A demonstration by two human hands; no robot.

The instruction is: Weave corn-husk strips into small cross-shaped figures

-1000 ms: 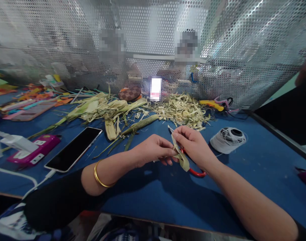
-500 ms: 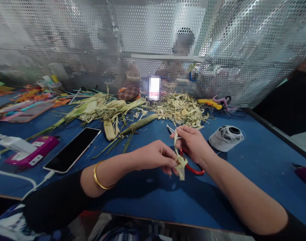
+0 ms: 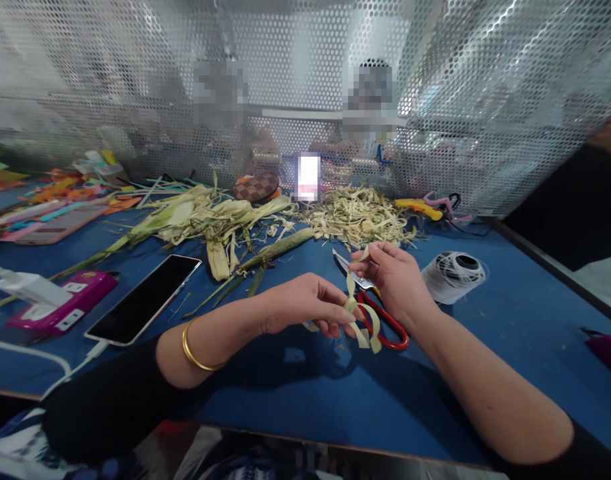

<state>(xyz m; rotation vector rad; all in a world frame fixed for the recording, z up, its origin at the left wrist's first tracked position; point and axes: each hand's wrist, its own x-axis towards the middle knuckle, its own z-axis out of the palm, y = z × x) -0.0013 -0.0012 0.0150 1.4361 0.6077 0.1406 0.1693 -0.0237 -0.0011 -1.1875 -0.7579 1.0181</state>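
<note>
Up and a touch right goes the bare right hand (image 3: 395, 275) since the earlier frame, and the pale yellow-green flat husk strip (image 3: 351, 287) has spread into loose tails.

From my remote seat I start at the near side: blue tabletop (image 3: 295, 403) below the wrists, thin gold bangle (image 3: 187, 348) on the left forearm. Now the bare left hand (image 3: 325, 310), fingers pinched on the strip's crossing. The right hand's fingertips grip its upper end, so the strip runs between the two. Looped there, I'd say; whether it's a knot I cannot tell. That much looks done; the crossing still seems slack, the tails untrimmed.

Behind the strip lie red-handled metal scissors (image 3: 361, 282), blades pointing far. To their right, a white thread spool (image 3: 454, 277); well left, a black-screened phone (image 3: 144, 300). Farther on, broad green-yellow husks (image 3: 205, 213) at left look unsplit, so material remains; right of them, a heap of fine pale shreds (image 3: 365, 217).
</note>
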